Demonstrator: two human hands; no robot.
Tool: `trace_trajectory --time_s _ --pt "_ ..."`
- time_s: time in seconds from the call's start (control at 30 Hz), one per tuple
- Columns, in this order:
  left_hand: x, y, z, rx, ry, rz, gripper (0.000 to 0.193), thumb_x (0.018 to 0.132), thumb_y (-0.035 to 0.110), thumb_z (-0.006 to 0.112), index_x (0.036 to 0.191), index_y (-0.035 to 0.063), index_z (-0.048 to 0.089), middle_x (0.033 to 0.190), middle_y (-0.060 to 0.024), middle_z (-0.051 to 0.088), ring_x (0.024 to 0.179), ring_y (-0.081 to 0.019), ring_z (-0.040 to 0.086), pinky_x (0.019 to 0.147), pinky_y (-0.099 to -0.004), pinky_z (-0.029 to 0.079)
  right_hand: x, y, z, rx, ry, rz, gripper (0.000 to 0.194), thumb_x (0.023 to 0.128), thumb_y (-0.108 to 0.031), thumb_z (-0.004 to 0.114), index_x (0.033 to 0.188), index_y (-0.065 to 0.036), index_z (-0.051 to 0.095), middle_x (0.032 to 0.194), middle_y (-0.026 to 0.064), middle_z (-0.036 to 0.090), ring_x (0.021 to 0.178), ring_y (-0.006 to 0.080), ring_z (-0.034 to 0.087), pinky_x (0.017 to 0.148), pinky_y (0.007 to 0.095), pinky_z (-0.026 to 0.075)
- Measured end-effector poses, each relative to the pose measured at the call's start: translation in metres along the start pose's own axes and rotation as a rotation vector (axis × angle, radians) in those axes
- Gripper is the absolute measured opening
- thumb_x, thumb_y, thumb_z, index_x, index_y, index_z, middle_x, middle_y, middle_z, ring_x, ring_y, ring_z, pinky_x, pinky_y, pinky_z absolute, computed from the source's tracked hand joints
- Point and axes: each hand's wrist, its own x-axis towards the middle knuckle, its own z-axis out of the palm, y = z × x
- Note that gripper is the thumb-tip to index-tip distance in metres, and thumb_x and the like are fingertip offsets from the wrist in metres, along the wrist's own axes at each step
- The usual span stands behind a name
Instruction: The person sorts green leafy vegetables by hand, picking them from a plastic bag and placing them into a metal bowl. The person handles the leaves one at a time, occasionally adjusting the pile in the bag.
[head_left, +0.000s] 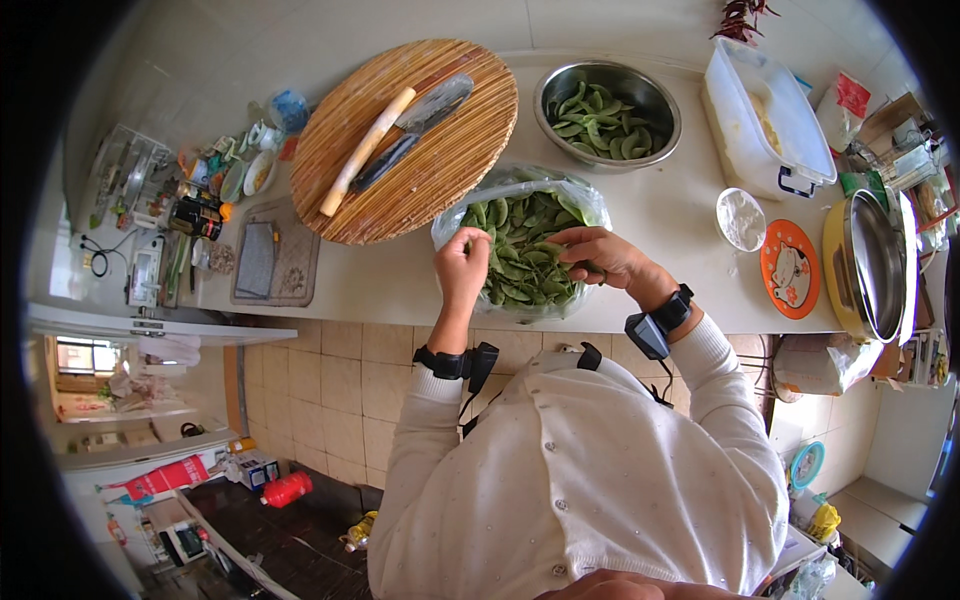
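Observation:
A clear plastic bag (595, 208) full of flat green bean pods (525, 259) lies open near the counter's front edge. My left hand (463, 262) is over the bag's left side, thumb and fingertips pinched together; a bit of green shows at them, too small to name. Over the right side, my right hand (600, 257) has a green bean pod between its thumb and fingers, with another green piece under the curled fingers. Behind the bag, a steel bowl (546, 129) holds more flat pods (600, 124).
A round woven-stalk board (465, 142) carries a cleaver (439, 101) and a wooden rolling pin (367, 154). Rightward are a white plastic tub (795, 127), a small bowl of white powder (741, 219), an orange cat mat (790, 268) and a yellow pan (844, 262). A cutting board (296, 259) lies left.

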Motion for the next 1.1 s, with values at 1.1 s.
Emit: trace_trajectory --time_s 1.1 --pt "-0.027 -0.002 -0.005 -0.014 -0.325 -0.094 0.006 0.076 0.006 0.062 0.079 0.0013 0.064 0.070 -0.0008 0.063 0.065 -0.0063 0.053 0.062 -0.0226 0.044 0.033 0.013 0.024 -0.300 0.421 -0.605 0.023 0.095 -0.019 0.051 0.088 0.001 0.060 0.084 0.0018 0.063 0.069 0.0078 0.051 0.061 0.0246 0.044"
